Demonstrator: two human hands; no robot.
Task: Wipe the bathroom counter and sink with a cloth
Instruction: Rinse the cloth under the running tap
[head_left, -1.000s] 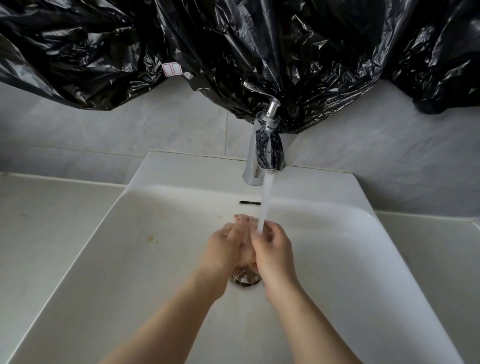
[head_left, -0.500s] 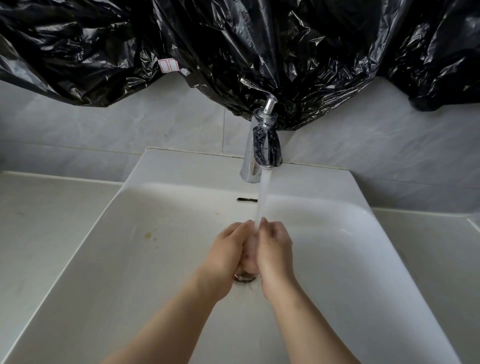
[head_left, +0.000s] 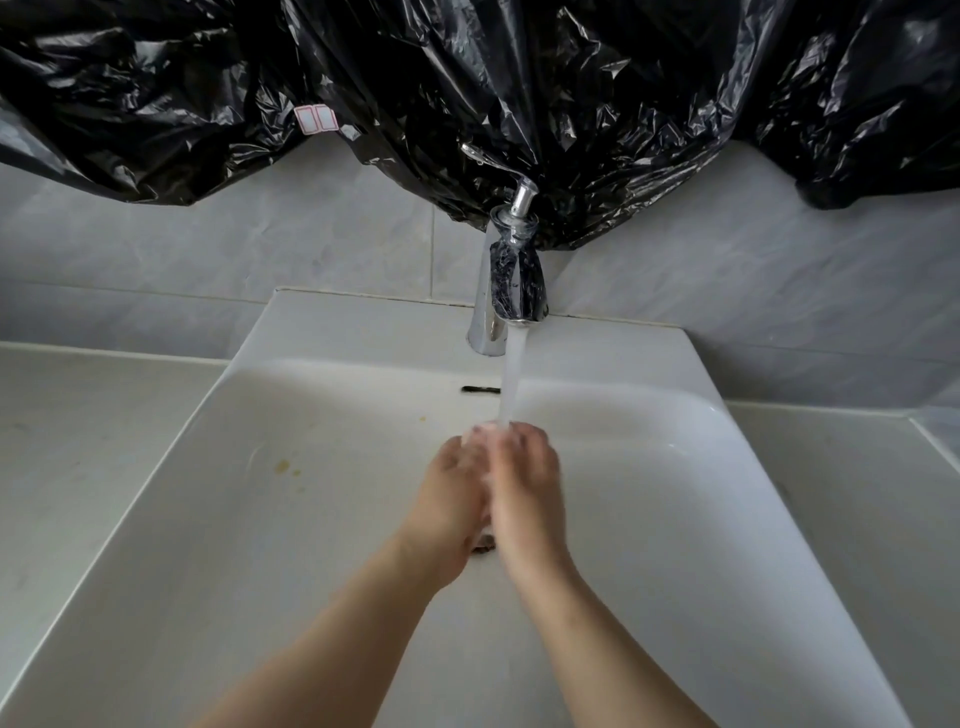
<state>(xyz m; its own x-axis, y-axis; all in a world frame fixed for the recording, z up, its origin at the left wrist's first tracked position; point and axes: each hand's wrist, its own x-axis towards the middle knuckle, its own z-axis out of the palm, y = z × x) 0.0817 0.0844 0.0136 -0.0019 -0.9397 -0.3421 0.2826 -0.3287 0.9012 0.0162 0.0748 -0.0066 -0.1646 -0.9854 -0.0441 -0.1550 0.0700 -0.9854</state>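
My left hand (head_left: 457, 499) and my right hand (head_left: 527, 493) are pressed palm to palm over the middle of the white sink (head_left: 260, 545), blurred by motion. A stream of water (head_left: 511, 379) falls from the chrome faucet (head_left: 498, 291) onto my fingertips. The fingers lie flat against each other with nothing visible between them. No cloth is in view. Yellow-brown stains (head_left: 283, 466) mark the basin left of my hands. The drain (head_left: 483, 544) peeks out under my wrists.
Pale counter runs on the left (head_left: 78, 441) and on the right (head_left: 857, 493) of the basin. Crinkled black plastic sheeting (head_left: 467, 104) hangs across the grey tiled wall and touches the faucet's lever. A dark overflow slot (head_left: 480, 388) sits in the back wall of the basin.
My hands keep rubbing together under the running water; the fingers have slid forward and straightened since the earlier frames. The view has shifted slightly.
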